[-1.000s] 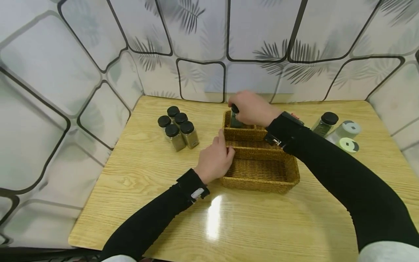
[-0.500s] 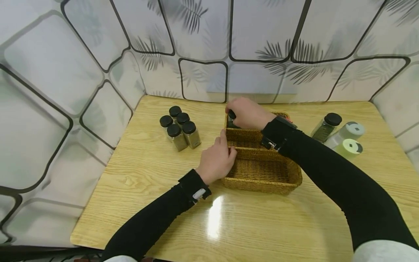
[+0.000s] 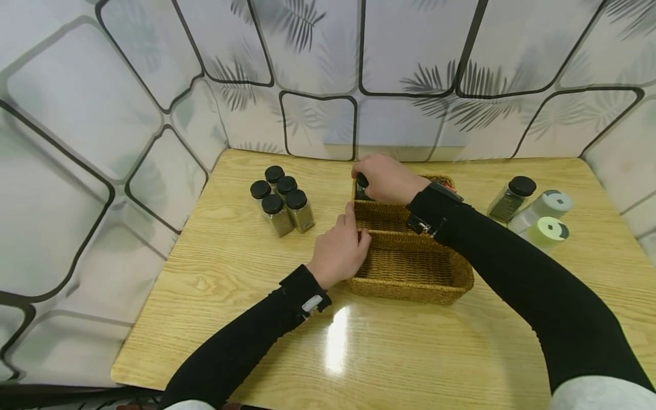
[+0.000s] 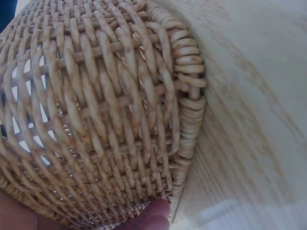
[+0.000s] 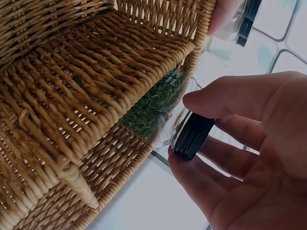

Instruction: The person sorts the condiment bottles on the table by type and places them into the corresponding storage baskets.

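Observation:
A three-tier wicker basket stands on the table, its rear row split by a divider. My right hand pinches the black cap of a clear spice jar filled with green dried herbs. That jar stands partly inside the rear left compartment; in the head view little more than its cap shows. My left hand holds the basket's left side, with fingers along the wall and rim. In the left wrist view a fingertip touches the woven wall. Something red peeks out at the rear right, mostly hidden by the right wrist.
Left of the basket stand several black-capped spice jars in a cluster. To the right are a black-capped jar of green herbs, a white-lidded container and one with a pale green lid. A patterned fabric backdrop rises behind the table.
My right hand has lowered the herb jar deeper into the rear left compartment, shifting slightly left. The left hand keeps its hold on the basket. The head view has shifted slightly.

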The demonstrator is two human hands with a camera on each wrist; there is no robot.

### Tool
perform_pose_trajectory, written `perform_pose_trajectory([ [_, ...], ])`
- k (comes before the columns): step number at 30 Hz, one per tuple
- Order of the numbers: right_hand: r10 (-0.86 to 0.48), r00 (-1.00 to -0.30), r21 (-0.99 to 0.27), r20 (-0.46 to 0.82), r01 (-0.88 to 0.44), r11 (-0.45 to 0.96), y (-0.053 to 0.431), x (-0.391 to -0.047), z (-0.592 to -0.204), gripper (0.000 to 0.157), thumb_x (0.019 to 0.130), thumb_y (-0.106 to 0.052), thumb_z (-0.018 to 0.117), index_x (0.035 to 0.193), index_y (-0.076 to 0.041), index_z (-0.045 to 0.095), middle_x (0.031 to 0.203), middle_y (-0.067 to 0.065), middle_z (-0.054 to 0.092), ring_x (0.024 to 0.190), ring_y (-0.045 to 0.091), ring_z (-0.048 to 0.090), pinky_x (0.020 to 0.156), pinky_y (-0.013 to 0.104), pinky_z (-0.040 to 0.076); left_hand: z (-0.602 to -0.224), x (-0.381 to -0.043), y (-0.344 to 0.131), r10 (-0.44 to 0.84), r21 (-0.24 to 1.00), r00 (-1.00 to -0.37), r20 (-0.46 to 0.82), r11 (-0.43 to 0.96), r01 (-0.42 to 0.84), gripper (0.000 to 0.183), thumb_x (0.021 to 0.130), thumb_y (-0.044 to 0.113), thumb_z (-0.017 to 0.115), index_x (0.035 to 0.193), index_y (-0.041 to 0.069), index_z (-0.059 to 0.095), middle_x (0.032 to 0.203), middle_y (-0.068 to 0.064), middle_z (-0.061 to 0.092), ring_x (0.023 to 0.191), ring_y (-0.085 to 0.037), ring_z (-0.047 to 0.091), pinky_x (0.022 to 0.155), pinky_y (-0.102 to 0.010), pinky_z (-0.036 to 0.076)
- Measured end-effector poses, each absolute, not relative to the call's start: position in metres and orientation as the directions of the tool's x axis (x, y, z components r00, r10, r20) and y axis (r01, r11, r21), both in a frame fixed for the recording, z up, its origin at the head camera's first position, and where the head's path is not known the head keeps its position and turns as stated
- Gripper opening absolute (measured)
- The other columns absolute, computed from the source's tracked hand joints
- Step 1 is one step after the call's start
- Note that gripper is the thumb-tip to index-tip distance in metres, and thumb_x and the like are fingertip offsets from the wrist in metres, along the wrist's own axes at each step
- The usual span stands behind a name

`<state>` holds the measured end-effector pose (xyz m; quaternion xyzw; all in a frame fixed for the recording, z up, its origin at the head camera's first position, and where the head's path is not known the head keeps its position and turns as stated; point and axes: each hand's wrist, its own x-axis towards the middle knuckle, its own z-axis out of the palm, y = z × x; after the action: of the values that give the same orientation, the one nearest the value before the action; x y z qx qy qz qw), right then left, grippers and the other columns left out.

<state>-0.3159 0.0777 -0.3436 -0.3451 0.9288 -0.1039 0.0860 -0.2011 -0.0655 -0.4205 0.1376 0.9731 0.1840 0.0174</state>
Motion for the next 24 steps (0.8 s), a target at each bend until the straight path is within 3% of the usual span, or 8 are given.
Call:
perform_pose_trajectory([
  [7,-0.644,-0.756,-0.267,-0.119,-0.600,0.754,0.0769,-0.3150,-0.3417,0.048,0.087,0.001,0.057,0.134,-0.006,0.049,0.130,0.017,0.051,0.099,0.027,0.050,0.068,0.039,0.038,-0.4187,-0.2005,-0.0661,0.277,0.369,-0.961,0.023,0.891,0.265,0.067,0.102,0.040,0.027,0.150,-0.004,0.013,0.131,-0.024,0.048,0.066,-0.025,0.059,0.052,-0.043,0.051],
  [13,-0.649,-0.750,-0.245,-0.126,-0.611,0.753,0.0758,-0.3147,-0.3408,0.050,0.087,-0.002,0.059,0.136,-0.006,0.049,0.129,0.018,0.052,0.102,0.029,0.051,0.068,0.038,0.042,-0.4189,-0.2006,-0.0661,0.276,0.363,-0.961,0.027,0.893,0.267,0.067,0.102,0.040,0.027,0.150,-0.003,0.013,0.130,-0.023,0.048,0.061,-0.022,0.057,0.049,-0.040,0.049],
  [24,-0.630,-0.768,-0.239,-0.120,-0.593,0.769,0.0831,-0.3124,-0.3375,0.055,0.088,-0.011,0.062,0.140,-0.008,0.045,0.139,0.019,0.042,0.119,0.034,0.041,0.087,0.045,0.045,-0.4191,-0.1998,-0.0661,0.273,0.376,-0.962,0.014,0.890,0.258,0.067,0.102,0.041,0.026,0.151,-0.002,0.011,0.132,-0.023,0.047,0.065,-0.025,0.058,0.053,-0.042,0.050],
])
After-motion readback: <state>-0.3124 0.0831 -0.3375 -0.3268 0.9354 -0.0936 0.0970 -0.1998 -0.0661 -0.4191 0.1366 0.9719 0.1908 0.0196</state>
